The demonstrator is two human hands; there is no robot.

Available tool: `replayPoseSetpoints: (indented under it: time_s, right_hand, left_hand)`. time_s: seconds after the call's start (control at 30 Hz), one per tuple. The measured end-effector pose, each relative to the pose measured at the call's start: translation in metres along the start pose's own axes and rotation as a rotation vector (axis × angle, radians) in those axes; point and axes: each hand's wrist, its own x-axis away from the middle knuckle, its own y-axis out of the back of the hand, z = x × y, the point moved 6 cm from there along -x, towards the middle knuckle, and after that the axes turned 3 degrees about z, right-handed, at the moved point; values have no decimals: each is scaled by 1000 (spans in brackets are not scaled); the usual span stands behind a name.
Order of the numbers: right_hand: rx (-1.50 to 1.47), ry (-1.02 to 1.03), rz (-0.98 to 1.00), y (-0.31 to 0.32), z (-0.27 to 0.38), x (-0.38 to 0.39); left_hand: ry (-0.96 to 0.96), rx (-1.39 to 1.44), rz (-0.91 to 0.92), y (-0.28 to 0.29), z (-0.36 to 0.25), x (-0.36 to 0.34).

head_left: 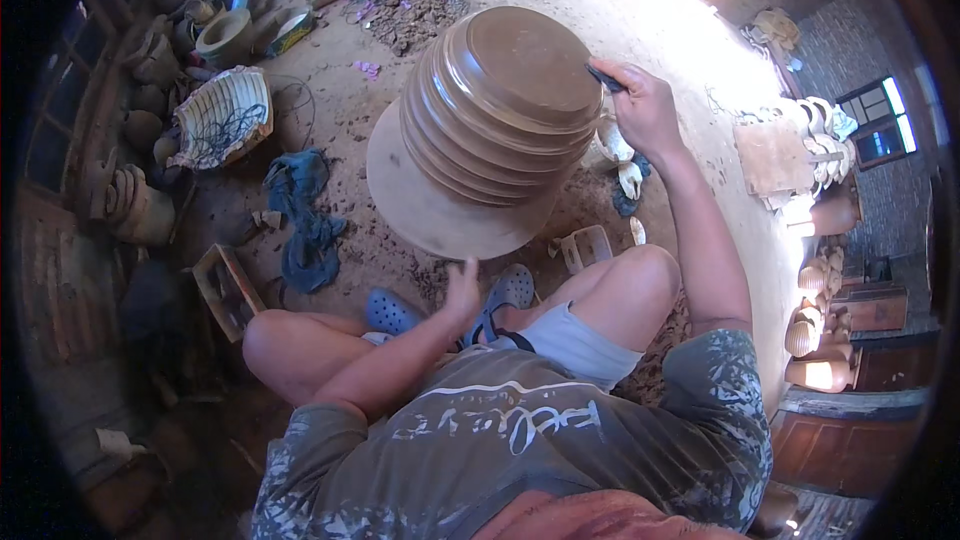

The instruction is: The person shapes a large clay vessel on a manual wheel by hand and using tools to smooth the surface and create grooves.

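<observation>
A pad (pixel 605 78) is pinched by the right grip (pixel 645 108) at the pot (pixel 500 105); whether the left grip (pixel 462 290) is closed cannot be told.

Blu cloth (pixel 297 185) on flr (pixel 335 65)

Interior of a room with a bare earthen floor (pixel 340 120), pale brown and crumbled in places. Along the right side, a wall (pixel 835 45) of small greyish bricks carries a window (pixel 882 125) with a dark frame and a bright edge. Lower on the same side stand brown wooden panels (pixel 850 450), perhaps doors or cupboards; the curved rim of the view leaves this uncertain. At upper left, a dark-framed window (pixel 60 115) shows dim panes. Strong light falls at upper right, whitening a broad patch (pixel 720 50) of floor; the lower left lies in deep shade.
</observation>
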Motion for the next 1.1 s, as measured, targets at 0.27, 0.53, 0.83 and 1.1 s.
replayPoseSetpoints:
  time_s: [0.27, 0.53, 0.83, 1.1]
  right_hand:
    - [64, -65, 73, 1, 14, 6]
    - [147, -49, 63, -1, 19, 5]
    - [181, -65, 66, -1, 19, -2]
    - [226, -121, 80, 5, 14, 3]
  left_hand:
    - [-184, 514, -103, 57, -158, -4]
    - [174, -81, 61, -24, -8, 38]
    - [-387, 302, -241, 20, -43, -14]
    - [-241, 612, 122, 22, -149, 17]
